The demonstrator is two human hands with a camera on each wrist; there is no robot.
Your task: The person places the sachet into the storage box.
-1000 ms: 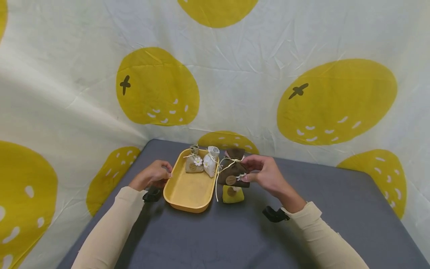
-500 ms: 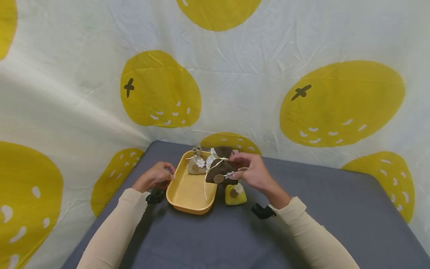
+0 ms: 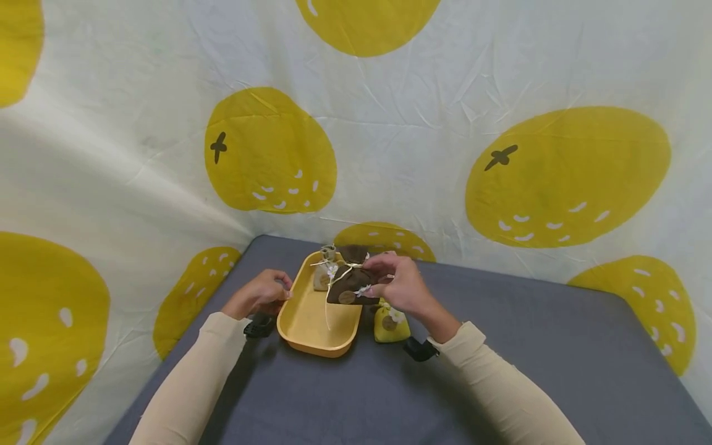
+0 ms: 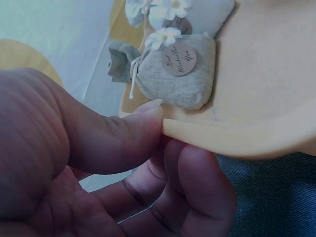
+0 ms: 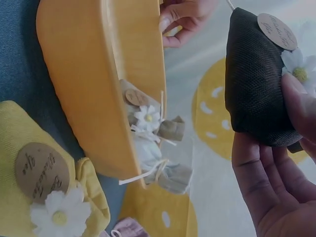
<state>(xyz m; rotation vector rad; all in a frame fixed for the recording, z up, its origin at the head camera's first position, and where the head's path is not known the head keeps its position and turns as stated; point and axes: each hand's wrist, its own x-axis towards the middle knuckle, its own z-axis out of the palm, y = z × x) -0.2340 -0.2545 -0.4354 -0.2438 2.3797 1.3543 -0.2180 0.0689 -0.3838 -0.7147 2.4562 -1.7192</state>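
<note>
My left hand (image 3: 260, 294) pinches the left rim of a yellow-orange plastic tray (image 3: 311, 337), thumb on top and fingers beneath. My right hand (image 3: 402, 285) holds a dark brown drawstring sachet (image 3: 343, 285) above the tray's right side, its cream cord dangling. On its front are a round tag and a white flower. Inside the tray, at the far end, lie a beige linen sachet (image 4: 173, 81) and a white sachet (image 4: 212, 17). In the head view the brown sachet hides the white one. A yellow sachet (image 3: 391, 329) sits on the table right of the tray, below my right hand.
A dark grey-blue cloth (image 3: 389, 395) covers the table. Behind it hangs a white curtain (image 3: 400, 161) printed with large yellow fruit. Part of a mauve sachet (image 5: 131, 228) shows beyond the yellow one in the right wrist view.
My right hand has carried the brown sachet leftward, from over the yellow sachet to over the tray. The yellow sachet has come more into sight. My left hand still grips the rim.
</note>
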